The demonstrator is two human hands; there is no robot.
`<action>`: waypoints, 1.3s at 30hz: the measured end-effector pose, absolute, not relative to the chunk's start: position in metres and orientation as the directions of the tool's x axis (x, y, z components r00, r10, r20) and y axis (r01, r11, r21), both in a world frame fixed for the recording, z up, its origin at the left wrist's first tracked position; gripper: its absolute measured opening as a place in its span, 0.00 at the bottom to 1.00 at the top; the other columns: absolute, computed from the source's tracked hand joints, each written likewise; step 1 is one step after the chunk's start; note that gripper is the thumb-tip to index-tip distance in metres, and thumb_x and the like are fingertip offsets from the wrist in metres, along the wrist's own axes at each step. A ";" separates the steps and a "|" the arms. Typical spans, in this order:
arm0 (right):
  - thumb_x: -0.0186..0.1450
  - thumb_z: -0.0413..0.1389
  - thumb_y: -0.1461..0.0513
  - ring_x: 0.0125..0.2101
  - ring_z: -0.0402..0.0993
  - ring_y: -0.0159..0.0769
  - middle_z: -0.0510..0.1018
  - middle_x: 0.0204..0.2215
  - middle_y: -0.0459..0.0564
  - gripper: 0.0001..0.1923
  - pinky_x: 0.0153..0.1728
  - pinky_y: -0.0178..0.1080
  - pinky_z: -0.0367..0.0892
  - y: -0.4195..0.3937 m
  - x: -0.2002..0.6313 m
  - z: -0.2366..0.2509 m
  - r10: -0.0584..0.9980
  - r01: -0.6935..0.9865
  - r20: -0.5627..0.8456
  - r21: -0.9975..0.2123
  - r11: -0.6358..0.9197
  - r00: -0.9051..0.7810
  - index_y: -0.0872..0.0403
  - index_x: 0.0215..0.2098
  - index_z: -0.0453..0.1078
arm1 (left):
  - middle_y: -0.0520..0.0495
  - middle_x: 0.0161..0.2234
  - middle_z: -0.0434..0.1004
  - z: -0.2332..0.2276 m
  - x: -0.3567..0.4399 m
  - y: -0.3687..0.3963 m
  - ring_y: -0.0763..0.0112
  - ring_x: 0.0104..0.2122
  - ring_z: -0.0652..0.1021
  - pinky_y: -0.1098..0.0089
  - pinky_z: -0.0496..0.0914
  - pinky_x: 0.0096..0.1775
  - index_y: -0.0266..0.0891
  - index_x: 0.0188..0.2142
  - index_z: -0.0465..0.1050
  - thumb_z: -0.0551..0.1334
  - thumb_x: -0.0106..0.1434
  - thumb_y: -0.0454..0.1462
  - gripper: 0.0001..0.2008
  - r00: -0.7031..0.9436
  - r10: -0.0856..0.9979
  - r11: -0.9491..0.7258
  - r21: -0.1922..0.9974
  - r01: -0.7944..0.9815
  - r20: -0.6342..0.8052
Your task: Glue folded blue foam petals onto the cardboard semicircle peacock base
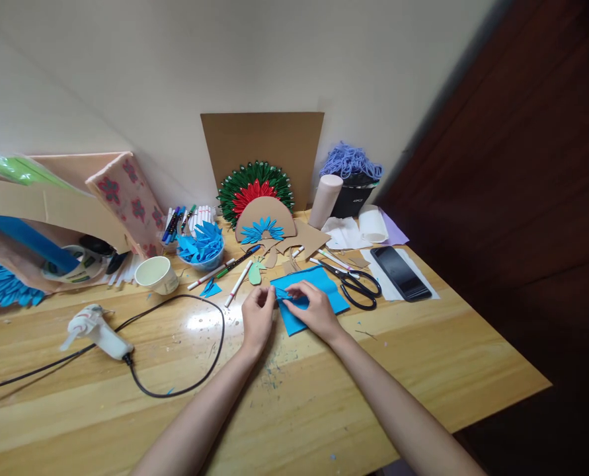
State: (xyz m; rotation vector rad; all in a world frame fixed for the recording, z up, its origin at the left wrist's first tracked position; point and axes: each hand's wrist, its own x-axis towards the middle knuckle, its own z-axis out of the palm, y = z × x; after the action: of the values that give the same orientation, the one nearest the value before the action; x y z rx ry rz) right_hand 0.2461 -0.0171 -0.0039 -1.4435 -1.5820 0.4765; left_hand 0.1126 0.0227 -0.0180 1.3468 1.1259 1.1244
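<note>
Head view: both hands meet at the table's (423, 370) centre, over a blue sheet (324, 294). The left hand (257, 316) pinches one end of a small blue folded piece (289, 299); the right hand (315, 309) pinches the other end, at its 3 o'clock. The piece looks light, thin and easily creased, best held at its edges by fingertips. Scissors (357, 285) lie at the sheet's 3 o'clock; a glue gun (96, 330) sits far off at 9 o'clock.

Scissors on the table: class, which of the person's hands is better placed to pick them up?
Probably the right hand: the scissors lie just to its right, while the left hand sits further away, both pinching the blue paper piece.
</note>
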 end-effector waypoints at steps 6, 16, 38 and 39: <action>0.58 0.55 0.64 0.30 0.70 0.35 0.73 0.29 0.48 0.06 0.33 0.38 0.69 -0.016 0.245 -0.003 0.923 0.579 0.370 -0.777 0.246 0.105 0.52 0.35 0.69 | 0.47 0.27 0.73 -0.018 0.113 0.023 0.70 0.28 0.74 0.72 0.68 0.31 0.35 0.28 0.70 0.57 0.57 0.46 0.15 0.134 0.990 -0.056 0.997 0.058 0.048; 0.59 0.54 0.63 0.29 0.70 0.35 0.73 0.29 0.48 0.05 0.32 0.38 0.69 -0.016 0.245 -0.006 0.922 0.560 0.371 -0.790 0.251 0.110 0.52 0.34 0.69 | 0.47 0.27 0.73 -0.021 0.112 0.022 0.70 0.28 0.74 0.72 0.68 0.31 0.35 0.29 0.70 0.57 0.58 0.46 0.15 0.142 0.988 -0.075 0.995 0.063 0.066; 0.59 0.55 0.61 0.30 0.72 0.35 0.74 0.29 0.48 0.05 0.32 0.37 0.70 -0.017 0.243 -0.005 0.917 0.559 0.376 -0.793 0.244 0.134 0.53 0.34 0.69 | 0.47 0.29 0.74 -0.022 0.111 0.023 0.70 0.29 0.74 0.72 0.67 0.32 0.36 0.32 0.71 0.56 0.59 0.46 0.14 0.137 0.989 -0.071 0.992 0.100 0.057; 0.59 0.55 0.61 0.30 0.72 0.35 0.74 0.29 0.48 0.05 0.32 0.37 0.70 -0.017 0.243 -0.005 0.917 0.558 0.376 -0.793 0.245 0.132 0.53 0.34 0.69 | 0.47 0.29 0.74 -0.022 0.111 0.023 0.70 0.29 0.74 0.72 0.67 0.32 0.36 0.32 0.71 0.56 0.59 0.46 0.14 0.136 0.989 -0.075 0.992 0.106 0.060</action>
State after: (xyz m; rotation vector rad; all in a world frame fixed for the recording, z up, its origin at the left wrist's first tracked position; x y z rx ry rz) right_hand 0.2432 -0.0166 -0.0054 -1.4299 -1.5434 0.4632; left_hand 0.1114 0.0227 -0.0221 1.4003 1.1563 1.1040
